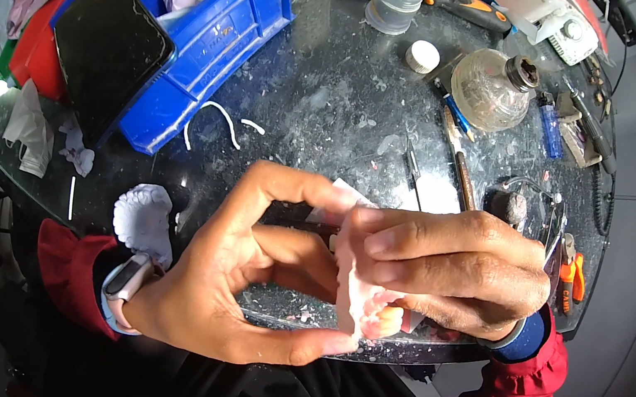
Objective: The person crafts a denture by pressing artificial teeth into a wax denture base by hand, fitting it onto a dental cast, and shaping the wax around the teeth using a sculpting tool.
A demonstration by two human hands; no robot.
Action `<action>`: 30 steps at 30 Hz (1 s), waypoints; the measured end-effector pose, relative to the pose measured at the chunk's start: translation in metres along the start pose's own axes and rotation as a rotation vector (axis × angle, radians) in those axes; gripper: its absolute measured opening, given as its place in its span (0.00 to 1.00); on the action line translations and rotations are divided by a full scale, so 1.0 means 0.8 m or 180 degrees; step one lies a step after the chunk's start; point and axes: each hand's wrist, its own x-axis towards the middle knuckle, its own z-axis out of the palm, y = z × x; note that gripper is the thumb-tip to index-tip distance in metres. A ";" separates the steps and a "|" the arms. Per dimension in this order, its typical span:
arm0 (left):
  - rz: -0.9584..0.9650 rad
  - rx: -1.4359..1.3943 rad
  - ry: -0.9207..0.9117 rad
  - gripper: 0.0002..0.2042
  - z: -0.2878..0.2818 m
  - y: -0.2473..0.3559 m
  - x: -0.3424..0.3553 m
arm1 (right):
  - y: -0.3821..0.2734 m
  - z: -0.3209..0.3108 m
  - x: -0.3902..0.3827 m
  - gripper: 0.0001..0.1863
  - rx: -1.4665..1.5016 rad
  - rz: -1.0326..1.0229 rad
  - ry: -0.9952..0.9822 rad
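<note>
Between my hands, over the front edge of the dark bench, is a pale pink dental model point(352, 288) held on edge. Yellowish teeth show at its lower right. My left hand point(228, 284) grips it by the rim, thumb at the bottom and fingers at the top and back. From the right, my right hand point(461, 273) closes its fingers over the other face, hiding much of it. A bluish-white dental cast point(143, 220) lies on the bench just beyond my left wrist. Behind the held model, part of a pale sheet point(348, 193) shows.
A blue bin point(212, 55) with crumpled papers stands far left, a dark tablet-like panel point(107, 50) leaning against it. A glass bottle point(488, 88), white cap point(422, 56), clear jar point(394, 5), brown-handled knife point(462, 168) and orange-handled pliers point(572, 275) lie to the right and back.
</note>
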 end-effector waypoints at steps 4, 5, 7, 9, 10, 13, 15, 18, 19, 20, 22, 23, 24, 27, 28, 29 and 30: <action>-0.0597 0.0030 0.0190 0.48 0.000 0.007 -0.001 | -0.001 -0.003 0.003 0.10 -0.0181 -0.0027 -0.0088; -0.0628 0.0217 0.0170 0.48 -0.001 0.003 -0.002 | 0.000 -0.004 0.003 0.09 -0.0248 -0.0039 -0.0119; -0.0180 -0.0001 0.0494 0.34 0.002 -0.008 -0.004 | -0.006 -0.004 0.006 0.09 -0.0325 0.0317 -0.0064; 0.0299 0.0141 0.0633 0.33 0.001 -0.011 -0.002 | -0.008 -0.006 0.003 0.06 -0.0494 0.0568 0.0047; 0.0318 0.0114 0.0717 0.32 0.001 -0.010 -0.002 | -0.011 -0.006 0.003 0.07 -0.0350 0.0740 0.0100; 0.0437 0.0188 0.0747 0.31 -0.002 -0.014 -0.002 | -0.018 -0.004 0.003 0.08 -0.0063 0.0967 0.0089; 0.0475 0.0221 0.0750 0.30 -0.002 -0.014 -0.002 | -0.019 -0.004 0.003 0.08 0.0085 0.1024 0.0026; 0.0529 0.0271 0.0796 0.30 0.000 -0.012 -0.002 | -0.019 -0.002 0.003 0.08 0.0169 0.0949 -0.0096; 0.0535 0.0254 0.0784 0.30 0.000 -0.013 -0.002 | -0.019 -0.002 0.003 0.08 0.0168 0.0958 -0.0086; 0.0541 0.0237 0.0775 0.30 0.000 -0.013 -0.002 | -0.019 -0.002 0.004 0.08 0.0182 0.0957 -0.0103; 0.0536 0.0207 0.0764 0.30 -0.002 -0.014 -0.001 | -0.018 -0.002 0.003 0.08 0.0192 0.0961 -0.0106; 0.0539 0.0180 0.0763 0.29 -0.002 -0.015 0.000 | -0.018 0.000 0.003 0.07 0.0201 0.0990 -0.0043; 0.0533 0.0179 0.0766 0.29 -0.002 -0.015 0.000 | -0.018 0.001 0.003 0.08 0.0216 0.1016 0.0012; 0.0511 0.0159 0.0713 0.29 -0.002 -0.016 0.000 | -0.017 0.001 0.002 0.09 0.0293 0.1052 -0.0002; 0.0567 0.0222 0.0709 0.29 -0.001 -0.016 0.001 | -0.018 0.001 0.002 0.09 0.0295 0.1058 0.0002; 0.0624 0.0285 0.0705 0.29 -0.001 -0.016 0.002 | -0.019 0.001 0.003 0.09 0.0329 0.1123 -0.0013; 0.0617 0.0283 0.0705 0.29 -0.001 -0.017 0.002 | -0.019 0.001 0.003 0.10 0.0350 0.1160 -0.0019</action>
